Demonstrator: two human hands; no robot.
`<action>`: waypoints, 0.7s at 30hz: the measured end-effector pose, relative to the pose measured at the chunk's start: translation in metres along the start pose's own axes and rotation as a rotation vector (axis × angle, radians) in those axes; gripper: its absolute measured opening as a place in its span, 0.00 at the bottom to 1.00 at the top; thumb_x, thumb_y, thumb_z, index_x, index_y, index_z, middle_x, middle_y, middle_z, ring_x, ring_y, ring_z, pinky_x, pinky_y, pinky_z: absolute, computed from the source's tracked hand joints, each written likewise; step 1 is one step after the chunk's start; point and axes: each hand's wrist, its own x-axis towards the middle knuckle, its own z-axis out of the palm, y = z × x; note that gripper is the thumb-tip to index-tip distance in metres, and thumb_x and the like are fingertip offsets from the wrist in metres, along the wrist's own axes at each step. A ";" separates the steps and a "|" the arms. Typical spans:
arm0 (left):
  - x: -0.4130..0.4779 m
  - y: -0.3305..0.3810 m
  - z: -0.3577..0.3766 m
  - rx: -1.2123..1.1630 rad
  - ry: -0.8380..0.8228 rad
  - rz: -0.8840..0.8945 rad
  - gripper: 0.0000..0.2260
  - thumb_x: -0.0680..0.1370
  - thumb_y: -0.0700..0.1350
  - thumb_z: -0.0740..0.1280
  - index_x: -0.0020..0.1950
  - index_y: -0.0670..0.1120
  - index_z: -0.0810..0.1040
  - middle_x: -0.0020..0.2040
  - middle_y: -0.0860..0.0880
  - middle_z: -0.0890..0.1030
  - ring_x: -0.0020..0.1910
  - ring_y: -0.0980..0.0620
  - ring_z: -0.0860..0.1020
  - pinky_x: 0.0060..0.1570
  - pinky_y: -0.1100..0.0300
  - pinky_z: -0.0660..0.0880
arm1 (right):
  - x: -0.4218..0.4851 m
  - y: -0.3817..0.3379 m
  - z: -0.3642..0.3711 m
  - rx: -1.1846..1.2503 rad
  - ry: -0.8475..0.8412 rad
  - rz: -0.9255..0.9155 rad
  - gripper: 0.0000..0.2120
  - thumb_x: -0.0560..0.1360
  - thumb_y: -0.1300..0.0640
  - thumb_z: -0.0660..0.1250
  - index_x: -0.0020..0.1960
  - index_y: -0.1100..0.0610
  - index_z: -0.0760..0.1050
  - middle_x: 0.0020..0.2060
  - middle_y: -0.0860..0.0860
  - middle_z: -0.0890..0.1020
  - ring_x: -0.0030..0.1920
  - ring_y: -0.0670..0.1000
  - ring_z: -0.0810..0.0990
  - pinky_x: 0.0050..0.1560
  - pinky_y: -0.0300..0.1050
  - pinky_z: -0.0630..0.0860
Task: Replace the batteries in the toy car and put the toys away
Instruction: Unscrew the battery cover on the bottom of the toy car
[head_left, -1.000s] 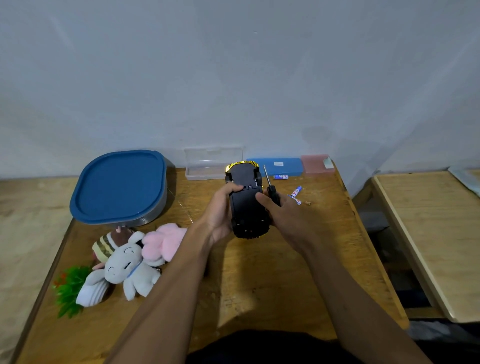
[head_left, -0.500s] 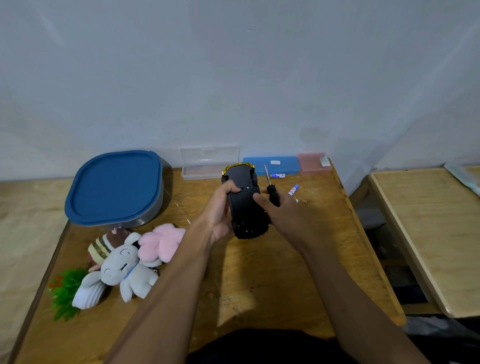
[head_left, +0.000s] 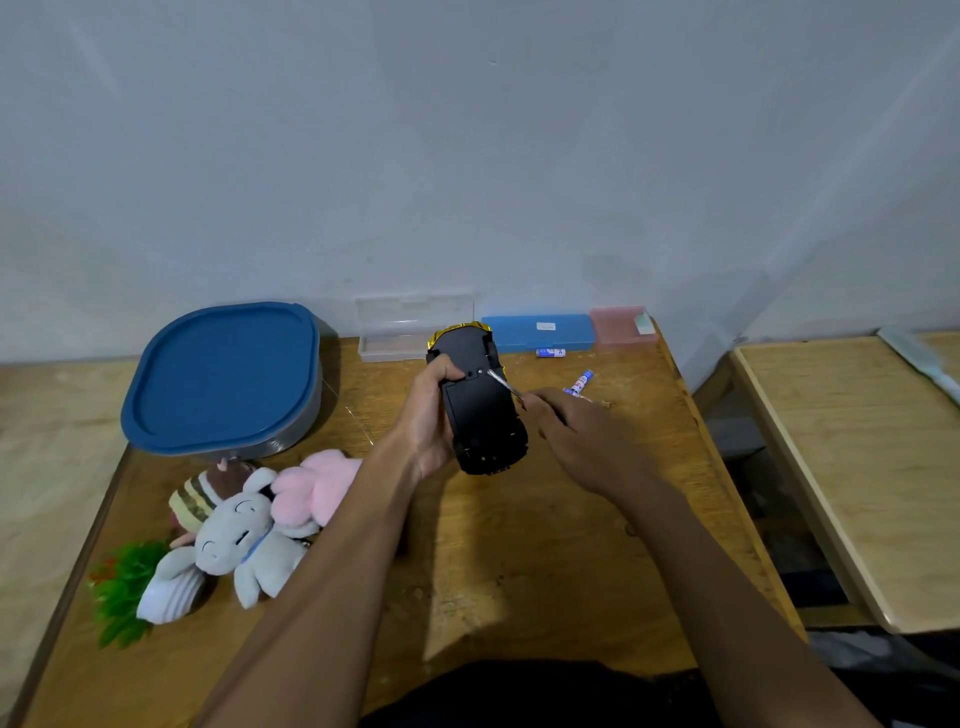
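"Where is the car?"

"The black-bottomed, gold-nosed toy car (head_left: 480, 410) is held belly-up just above the wooden table (head_left: 519, 545), with the left hand (head_left: 428, 415) wrapped round its side and the thumb on the chassis."

"And the other hand?"

"The right hand (head_left: 576, 431) pinches a slim metal screwdriver (head_left: 501, 382), its tip at the underside (possibly on a screw, too small to tell)."

"Around them?"

"Two small blue-and-white batteries (head_left: 550, 353) lie near the right hand. Clear (head_left: 415, 327), blue (head_left: 540, 332) and pink plastic cases (head_left: 618, 325) line the wall. To the left sit a grey tub with a blue lid (head_left: 223, 374) and, nearer, grey and pink plush toys (head_left: 234, 545), touching."
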 end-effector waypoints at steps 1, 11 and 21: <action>0.000 0.000 -0.001 0.009 0.005 0.004 0.18 0.74 0.50 0.57 0.55 0.42 0.79 0.47 0.43 0.81 0.43 0.46 0.79 0.42 0.57 0.77 | -0.001 -0.003 -0.001 -0.024 -0.014 0.008 0.14 0.82 0.45 0.53 0.61 0.48 0.72 0.35 0.39 0.74 0.33 0.40 0.72 0.33 0.36 0.63; -0.002 -0.001 -0.001 0.120 0.063 0.035 0.15 0.75 0.50 0.59 0.54 0.43 0.77 0.45 0.43 0.79 0.41 0.48 0.77 0.41 0.57 0.73 | -0.001 -0.021 -0.005 -0.041 -0.048 0.073 0.14 0.81 0.44 0.54 0.61 0.48 0.69 0.41 0.45 0.78 0.36 0.43 0.74 0.35 0.38 0.67; -0.005 -0.003 -0.001 0.264 0.107 0.093 0.17 0.76 0.52 0.58 0.56 0.42 0.77 0.45 0.43 0.79 0.41 0.49 0.77 0.41 0.57 0.73 | 0.002 -0.041 -0.015 -0.058 0.005 0.150 0.13 0.80 0.46 0.59 0.53 0.52 0.76 0.42 0.48 0.78 0.41 0.46 0.76 0.43 0.45 0.73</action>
